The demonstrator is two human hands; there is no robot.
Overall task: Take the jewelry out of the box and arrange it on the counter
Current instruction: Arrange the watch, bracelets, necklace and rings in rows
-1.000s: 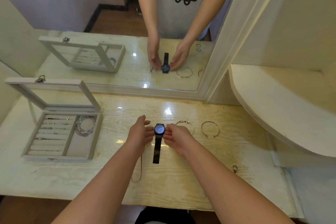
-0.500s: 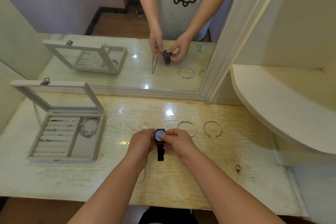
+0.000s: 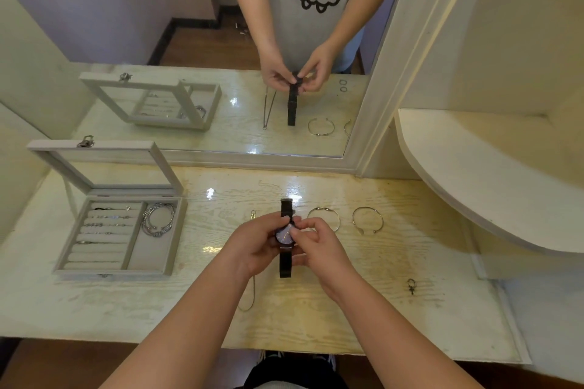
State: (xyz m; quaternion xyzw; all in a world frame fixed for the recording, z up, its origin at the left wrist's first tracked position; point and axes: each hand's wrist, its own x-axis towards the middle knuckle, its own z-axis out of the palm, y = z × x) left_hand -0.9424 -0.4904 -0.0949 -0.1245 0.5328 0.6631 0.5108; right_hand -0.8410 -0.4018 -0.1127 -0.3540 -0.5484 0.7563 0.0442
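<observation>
Head view: the left hand [image 3: 252, 246] and right hand [image 3: 316, 246] together pinch a dark watch [image 3: 285, 235] by its case, lifted above the middle of the table [image 3: 347, 319], strap ends hanging. Two silver bangles [image 3: 368, 220] lie toward the far edge. An open jewelry box [image 3: 117, 230] sits near the left edge.

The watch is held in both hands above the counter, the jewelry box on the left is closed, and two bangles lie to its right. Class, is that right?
Not quite. The head view shows the jewelry box open, lid raised. The rest holds: left hand and right hand hold the watch, two bangles to its right.
</observation>
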